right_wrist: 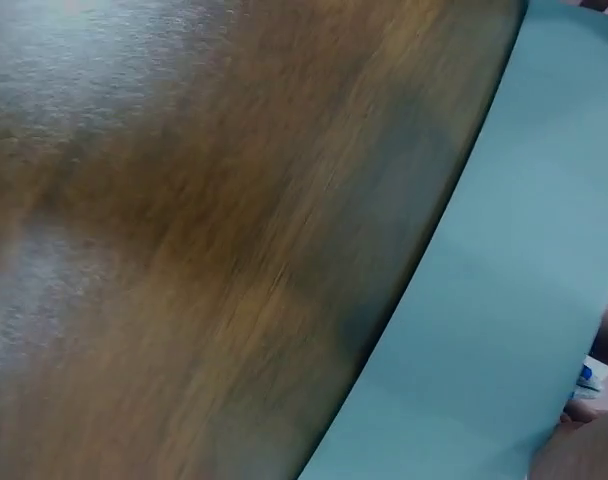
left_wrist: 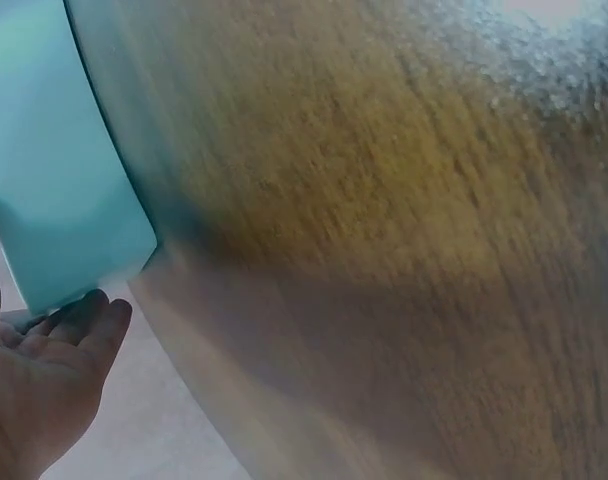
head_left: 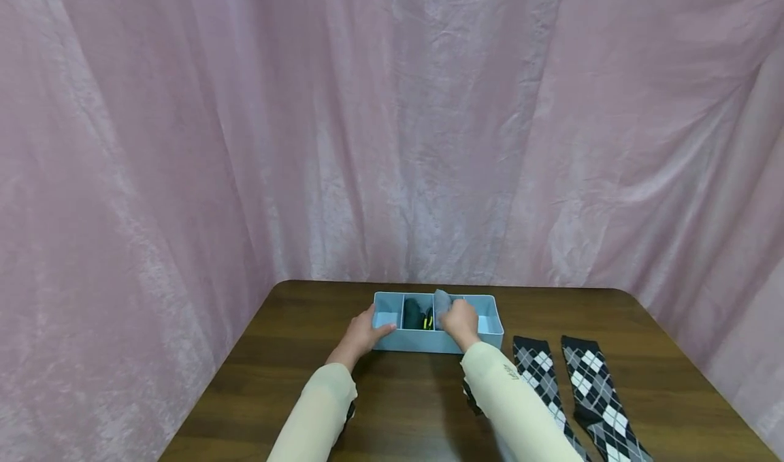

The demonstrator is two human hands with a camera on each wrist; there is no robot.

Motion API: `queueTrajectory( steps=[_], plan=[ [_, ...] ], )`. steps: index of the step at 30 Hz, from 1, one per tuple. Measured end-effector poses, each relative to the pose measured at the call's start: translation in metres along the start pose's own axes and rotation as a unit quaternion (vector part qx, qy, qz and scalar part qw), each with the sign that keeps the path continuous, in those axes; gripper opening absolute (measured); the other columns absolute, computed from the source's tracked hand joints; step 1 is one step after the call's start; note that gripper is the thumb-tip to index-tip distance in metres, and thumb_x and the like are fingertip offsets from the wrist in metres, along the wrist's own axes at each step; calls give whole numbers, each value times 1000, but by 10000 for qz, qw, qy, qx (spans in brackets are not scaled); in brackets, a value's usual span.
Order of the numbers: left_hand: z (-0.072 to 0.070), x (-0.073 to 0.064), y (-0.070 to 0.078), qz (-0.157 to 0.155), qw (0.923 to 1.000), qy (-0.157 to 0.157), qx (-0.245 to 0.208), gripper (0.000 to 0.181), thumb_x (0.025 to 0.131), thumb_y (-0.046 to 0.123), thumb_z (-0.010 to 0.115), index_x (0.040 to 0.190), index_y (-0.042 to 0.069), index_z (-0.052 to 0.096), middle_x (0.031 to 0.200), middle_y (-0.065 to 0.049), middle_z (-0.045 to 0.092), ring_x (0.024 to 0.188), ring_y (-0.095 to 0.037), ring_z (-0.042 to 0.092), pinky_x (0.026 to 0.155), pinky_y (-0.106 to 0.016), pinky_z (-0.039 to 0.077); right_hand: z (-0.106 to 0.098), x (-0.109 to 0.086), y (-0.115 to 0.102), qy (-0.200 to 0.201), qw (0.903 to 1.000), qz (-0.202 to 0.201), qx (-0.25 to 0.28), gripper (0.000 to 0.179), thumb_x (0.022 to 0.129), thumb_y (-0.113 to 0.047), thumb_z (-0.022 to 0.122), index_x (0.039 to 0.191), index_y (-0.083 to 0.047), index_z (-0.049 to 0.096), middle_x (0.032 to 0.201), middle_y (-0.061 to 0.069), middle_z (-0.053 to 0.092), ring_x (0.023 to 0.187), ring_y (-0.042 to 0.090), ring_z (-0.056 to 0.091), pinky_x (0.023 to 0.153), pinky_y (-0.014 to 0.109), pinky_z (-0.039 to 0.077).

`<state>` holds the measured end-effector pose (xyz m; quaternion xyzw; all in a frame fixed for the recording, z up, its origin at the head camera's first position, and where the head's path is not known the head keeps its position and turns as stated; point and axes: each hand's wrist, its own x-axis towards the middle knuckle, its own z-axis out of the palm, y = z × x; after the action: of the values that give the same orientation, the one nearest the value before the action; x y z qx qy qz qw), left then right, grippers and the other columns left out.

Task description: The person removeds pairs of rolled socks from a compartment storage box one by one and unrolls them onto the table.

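A light blue divided box [head_left: 410, 341] stands near the far edge of the table. My left hand [head_left: 360, 334] holds its left end, thumb over the front wall; in the left wrist view the fingers [left_wrist: 94, 335] touch the box's end. My right hand [head_left: 462, 320] reaches into the box right of the middle and grips a soft grey-blue folded cloth [head_left: 442, 301], partly hidden by the hand. Left of it, one compartment holds a dark green bundle [head_left: 413, 314] and a black-and-yellow item [head_left: 428, 319]. In the right wrist view the box wall hides most of the hand.
Two black, grey and white argyle socks [head_left: 603, 397] lie lengthwise on the brown wooden table [head_left: 275, 353], to the right of the box. My right sleeve partly covers the nearer one [head_left: 539, 367]. A pink curtain [head_left: 367, 142] hangs behind the table.
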<state>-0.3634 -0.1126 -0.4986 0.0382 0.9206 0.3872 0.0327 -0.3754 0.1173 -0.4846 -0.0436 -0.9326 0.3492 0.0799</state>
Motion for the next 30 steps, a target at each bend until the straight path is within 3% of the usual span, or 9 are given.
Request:
queueTrajectory(
  steps=[3,6,9,12,16,20,24,30],
  plan=[
    [-5,3,-1,45,10000,-10,67,84,95,38,68,154,-3,25,152,-25,36,135,-42,40,108,-59,34,-4,1,-1,66,9995,99,309,11,84,-8,66,84,3,68,73,12,60,63,23,49,54,35,43],
    [-10,6,2,117,9999,1,121,82,94,33,69,154,-5,25,151,-27,37,134,-42,41,108,-58,35,-8,2,-4,28,9972,266,692,37,88,-15,70,119,6,66,105,21,68,85,30,61,70,41,52],
    [-13,10,9,241,9995,95,175,79,94,30,70,153,-4,29,152,-27,35,137,-42,37,109,-58,34,-14,4,-10,-20,9936,367,1072,53,91,-18,70,135,8,55,129,25,60,111,37,59,86,48,52],
    [-12,16,22,465,9977,358,336,70,95,31,69,150,1,38,154,-26,31,142,-43,29,111,-60,28,-20,7,-16,9,9906,387,1310,58,93,-20,69,140,6,50,136,25,55,120,40,55,90,51,50],
    [-6,22,40,866,9943,546,292,55,98,32,64,144,5,51,152,-22,38,141,-41,31,111,-60,28,-28,9,-23,10,9856,460,1626,60,93,-23,69,144,2,48,138,22,55,113,37,60,81,47,54],
    [1,24,58,1141,9931,171,-218,47,102,33,57,141,6,55,143,-15,52,133,-35,46,105,-53,40,-34,7,-28,-61,9759,623,2091,61,94,-23,69,145,1,46,137,24,55,111,36,61,77,45,55],
    [6,28,71,1146,9909,-94,-699,45,103,39,52,138,11,60,137,-9,59,125,-30,55,100,-49,46,-39,4,-34,-199,9631,755,2574,61,97,-22,66,147,2,43,140,25,51,121,39,55,88,49,52],
    [8,34,79,1094,9845,-340,-1330,47,101,45,54,132,11,65,132,-8,63,122,-28,57,98,-48,47,-38,-4,-47,-441,9393,903,3281,58,101,-19,57,151,2,35,149,25,40,134,41,42,103,53,42]
  ],
)
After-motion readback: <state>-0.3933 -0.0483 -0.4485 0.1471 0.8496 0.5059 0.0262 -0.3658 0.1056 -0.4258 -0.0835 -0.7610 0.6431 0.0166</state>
